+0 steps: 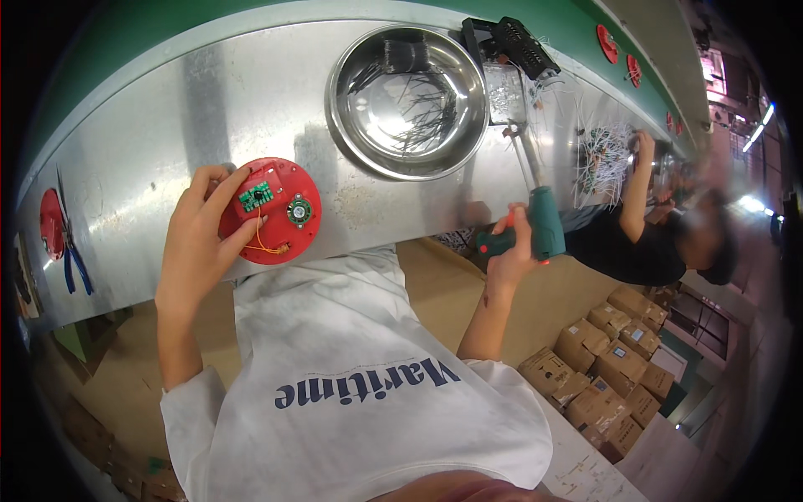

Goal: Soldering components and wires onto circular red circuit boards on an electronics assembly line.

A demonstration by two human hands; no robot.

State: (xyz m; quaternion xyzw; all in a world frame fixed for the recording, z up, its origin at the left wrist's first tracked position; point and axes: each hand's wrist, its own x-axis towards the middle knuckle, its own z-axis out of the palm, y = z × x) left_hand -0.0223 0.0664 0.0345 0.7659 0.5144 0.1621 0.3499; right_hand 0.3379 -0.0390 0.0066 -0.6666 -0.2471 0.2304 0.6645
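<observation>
Your left hand [194, 243] is pinching the red disc [289, 181] around its green board [256, 197], at your 11 o'clock on the desk [134, 159]. Right grip's wrapped round the green pistol-shaped tool [547, 224] at 2. I'd keep the disc dead still and that tool's nose clear of the orange wires [269, 249] tbh.

A red disc [278, 230] is touched by the thumb and fingers of the left hand [205, 230], with a green circuit board [255, 197] set between their tips. Blue-handled pliers [77, 266] are laid left of that hand. A green pistol-shaped tool [545, 224] is gripped by the right hand [512, 251]; thin dark pieces [422, 109] are contained in a steel bowl [338, 109] beyond it, leftward.
</observation>
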